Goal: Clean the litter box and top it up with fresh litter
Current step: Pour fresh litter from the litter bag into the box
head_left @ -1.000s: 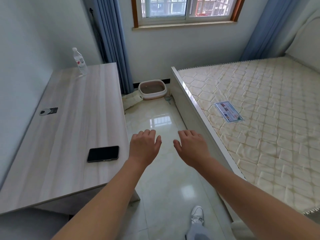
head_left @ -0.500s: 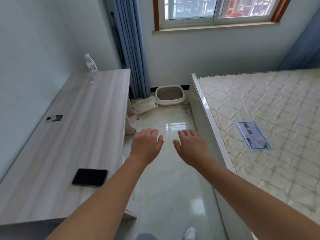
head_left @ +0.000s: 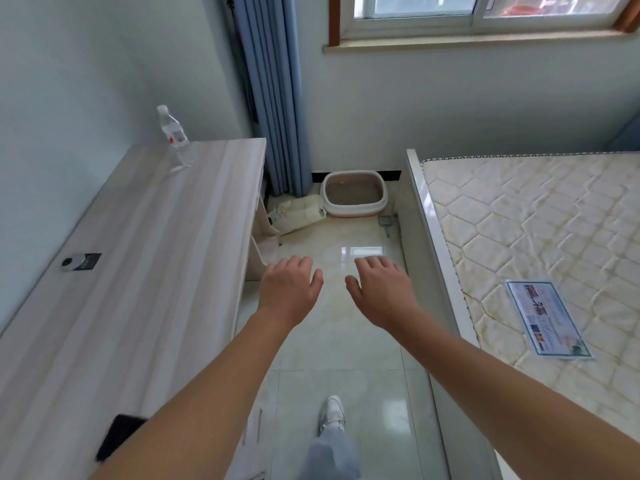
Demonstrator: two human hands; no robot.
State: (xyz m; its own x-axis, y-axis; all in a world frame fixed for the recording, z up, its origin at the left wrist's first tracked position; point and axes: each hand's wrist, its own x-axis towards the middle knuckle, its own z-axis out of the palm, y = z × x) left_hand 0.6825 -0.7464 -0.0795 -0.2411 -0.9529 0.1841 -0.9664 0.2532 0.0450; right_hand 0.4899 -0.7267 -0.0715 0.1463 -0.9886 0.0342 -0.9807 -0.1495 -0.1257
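Note:
A pale litter box [head_left: 353,209] with grey-brown litter inside sits on the floor against the far wall, under the window. To its left lies a cream bag [head_left: 298,214] on its side. A small grey scoop [head_left: 385,225] lies on the tiles by the bed frame, right of the box. My left hand [head_left: 289,289] and my right hand [head_left: 382,291] hover side by side in mid-air over the floor, fingers relaxed, holding nothing, well short of the box.
A long wooden desk [head_left: 138,271] runs along the left wall, bearing a water bottle [head_left: 175,136] and a black phone [head_left: 117,439]. A bed with bare mattress [head_left: 540,237] fills the right. Blue curtain [head_left: 273,98] hangs in the corner. A tiled aisle lies between them.
The view has advanced down the aisle toward the litter box, which looms larger. The phone slid toward the lower left edge. Both hands keep the same pose, and a white shoe steps forward.

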